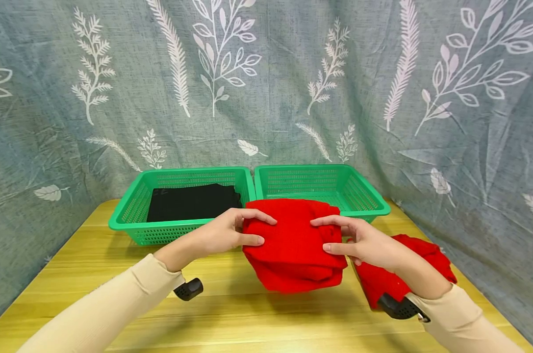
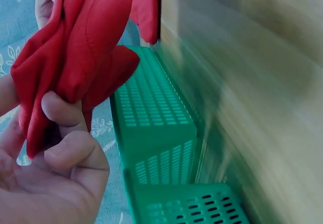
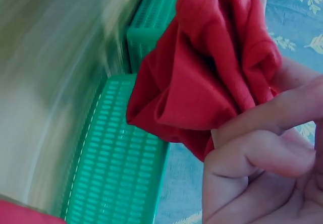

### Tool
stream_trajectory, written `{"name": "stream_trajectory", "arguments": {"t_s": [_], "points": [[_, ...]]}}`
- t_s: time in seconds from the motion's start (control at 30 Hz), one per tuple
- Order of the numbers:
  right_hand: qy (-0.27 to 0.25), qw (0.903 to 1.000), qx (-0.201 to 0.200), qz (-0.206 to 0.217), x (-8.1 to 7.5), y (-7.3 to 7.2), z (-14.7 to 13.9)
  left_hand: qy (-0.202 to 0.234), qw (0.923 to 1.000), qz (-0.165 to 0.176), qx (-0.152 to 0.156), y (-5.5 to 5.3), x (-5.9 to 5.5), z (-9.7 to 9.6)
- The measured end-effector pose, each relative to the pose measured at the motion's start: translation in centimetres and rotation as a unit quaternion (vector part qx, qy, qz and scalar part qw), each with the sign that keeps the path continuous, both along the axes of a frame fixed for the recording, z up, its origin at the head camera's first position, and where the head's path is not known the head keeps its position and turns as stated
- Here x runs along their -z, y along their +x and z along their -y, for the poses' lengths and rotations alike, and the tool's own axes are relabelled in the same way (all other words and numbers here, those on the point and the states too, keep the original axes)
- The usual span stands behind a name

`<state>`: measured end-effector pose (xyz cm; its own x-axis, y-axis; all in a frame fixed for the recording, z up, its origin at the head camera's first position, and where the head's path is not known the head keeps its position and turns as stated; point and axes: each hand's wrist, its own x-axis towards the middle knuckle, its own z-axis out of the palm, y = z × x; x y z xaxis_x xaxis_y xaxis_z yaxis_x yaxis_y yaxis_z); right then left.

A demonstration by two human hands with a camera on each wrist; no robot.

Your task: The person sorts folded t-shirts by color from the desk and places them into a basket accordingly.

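Above a wood-grain table (image 1: 72,264), a person's left hand (image 1: 228,230) and right hand (image 1: 354,240) grip opposite sides of a folded red garment (image 1: 292,245), fingers curled at its edges. Nearly square, with no clear long axis, it is held between them just on the near side of the right-hand green basket (image 1: 368,212), the right hand nearer that basket. Folded black cloth (image 1: 189,203) lies in the left-hand green basket (image 1: 169,225); more red cloth (image 1: 425,255) rests beyond the right hand.
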<state>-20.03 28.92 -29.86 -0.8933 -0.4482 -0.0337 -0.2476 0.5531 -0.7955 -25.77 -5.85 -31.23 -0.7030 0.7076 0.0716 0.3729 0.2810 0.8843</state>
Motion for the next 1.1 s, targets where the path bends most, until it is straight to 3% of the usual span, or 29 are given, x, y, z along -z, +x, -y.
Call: {"name": "stream_trajectory", "arguments": {"t_s": [0.2,0.63,1.1], "points": [[0.003,0.9998,0.017,0.006,-0.3,-1.1,-0.6,0.007,1.0000,0.000,0.001,-1.0,-0.5,-0.6],[-0.017,0.9994,0.030,0.003,-1.6,-3.6,-2.3,-0.009,0.9992,-0.020,-0.033,-3.2,-1.6,-2.4],[-0.009,0.9985,0.053,-0.005,-2.3,-6.8,-4.2,-0.007,0.9976,-0.016,-0.067,-5.6,-2.2,-5.0]]}}
